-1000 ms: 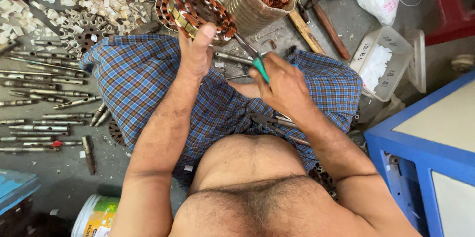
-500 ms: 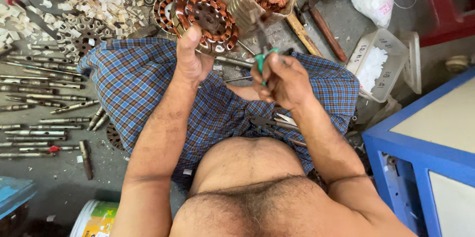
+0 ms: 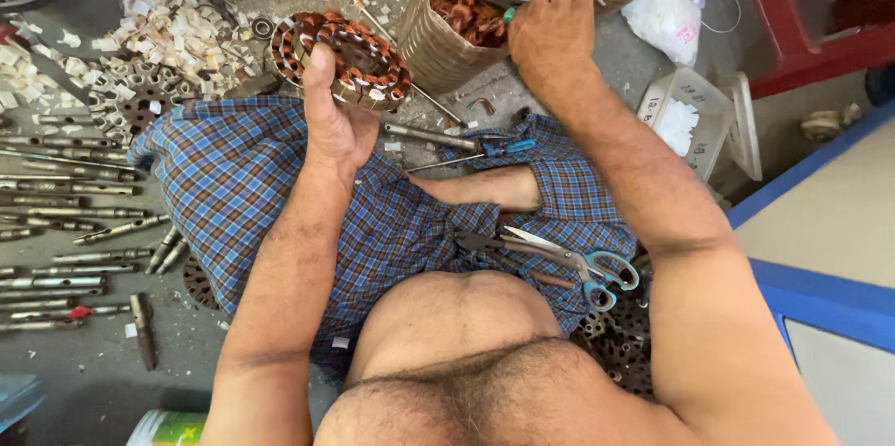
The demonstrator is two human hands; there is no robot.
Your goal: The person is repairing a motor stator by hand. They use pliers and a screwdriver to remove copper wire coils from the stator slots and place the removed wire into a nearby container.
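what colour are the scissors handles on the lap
Light blue, seen in the head view: the scissors lie on the checked cloth.

The stator (image 3: 350,59) was copper-brown, the cloth (image 3: 242,185) blue plaid, the scissors (image 3: 597,269) teal-handled at lower right.

Person seated, torso bare, arms bare: no sleeves, watch or rings visible. Sole garment: a checked wrap cloth (image 3: 280,185) in blue, white and brown plaid, gathered at the waist, draped over both legs.
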